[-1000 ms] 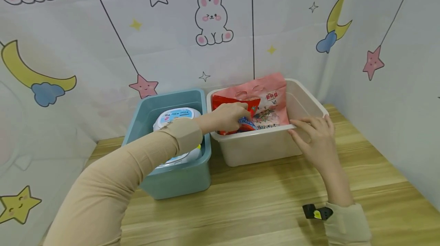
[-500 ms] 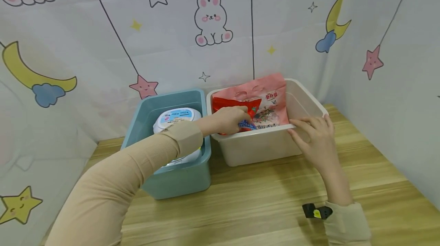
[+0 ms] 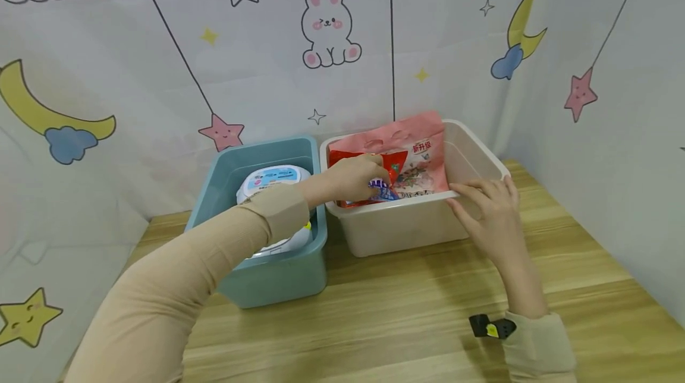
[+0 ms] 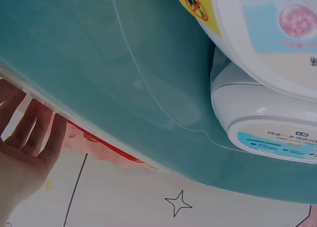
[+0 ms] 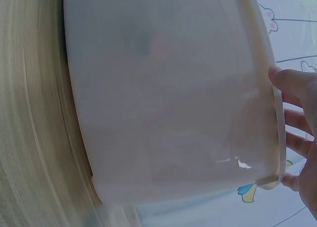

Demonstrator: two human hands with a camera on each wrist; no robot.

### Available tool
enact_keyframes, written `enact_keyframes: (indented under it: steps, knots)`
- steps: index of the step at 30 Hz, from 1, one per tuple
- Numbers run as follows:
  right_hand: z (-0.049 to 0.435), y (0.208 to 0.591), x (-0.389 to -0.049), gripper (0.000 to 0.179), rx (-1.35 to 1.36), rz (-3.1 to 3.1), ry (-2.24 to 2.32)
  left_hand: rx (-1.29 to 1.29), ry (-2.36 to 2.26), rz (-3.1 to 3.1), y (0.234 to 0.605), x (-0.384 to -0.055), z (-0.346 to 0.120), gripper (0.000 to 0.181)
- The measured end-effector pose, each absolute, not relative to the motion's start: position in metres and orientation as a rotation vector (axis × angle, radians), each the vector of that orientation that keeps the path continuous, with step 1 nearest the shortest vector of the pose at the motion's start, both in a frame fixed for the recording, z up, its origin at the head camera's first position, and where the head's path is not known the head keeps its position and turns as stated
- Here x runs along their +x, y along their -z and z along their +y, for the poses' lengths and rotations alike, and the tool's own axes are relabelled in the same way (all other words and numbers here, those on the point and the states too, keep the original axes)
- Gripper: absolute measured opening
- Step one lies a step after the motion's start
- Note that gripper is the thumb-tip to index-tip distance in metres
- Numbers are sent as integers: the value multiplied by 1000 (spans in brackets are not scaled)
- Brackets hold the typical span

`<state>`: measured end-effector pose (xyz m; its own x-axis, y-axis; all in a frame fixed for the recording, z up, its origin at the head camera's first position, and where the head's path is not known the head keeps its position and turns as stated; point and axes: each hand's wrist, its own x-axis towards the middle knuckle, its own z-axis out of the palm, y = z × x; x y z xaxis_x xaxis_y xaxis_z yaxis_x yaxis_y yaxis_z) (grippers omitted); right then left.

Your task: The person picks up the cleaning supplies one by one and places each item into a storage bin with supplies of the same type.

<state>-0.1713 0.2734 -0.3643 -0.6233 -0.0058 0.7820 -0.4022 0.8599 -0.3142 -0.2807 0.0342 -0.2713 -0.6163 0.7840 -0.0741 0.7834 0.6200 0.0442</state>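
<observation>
My left hand (image 3: 355,178) reaches over the blue bin into the left side of the white bin (image 3: 398,231). Its fingers curl round a packet with blue print (image 3: 384,192), partly covered by the hand. Behind it stand a red packet (image 3: 397,164) and a tall pink bag (image 3: 420,157) with dark print. My right hand (image 3: 492,216) holds the white bin's front rim near the right corner. In the right wrist view, the thumb of the right hand (image 5: 302,118) lies outside the rim and the other fingers reach behind it.
At the left, the blue bin (image 3: 283,285) holds white plastic tubs (image 3: 275,176) of laundry product and touches or nearly touches the white bin. Both stand on a wood-grain table (image 3: 374,323). Behind hangs a white curtain (image 3: 439,26) with printed rabbits and stars.
My left hand has shifted slightly upward in the white bin, and more of the blue-printed packet shows between its fingers. My right hand stays on the rim.
</observation>
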Motion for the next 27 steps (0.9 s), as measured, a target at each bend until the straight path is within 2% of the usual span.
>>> enact_keyframes:
  steps: [6,27]
  knots:
    - [270,364,-172,26,296,-2180,-611,1332,-57,2834,266,-273,30,26]
    - [271,357,-166,29,314,-2228,-634,1288,-26,2929,256,-242,23,30]
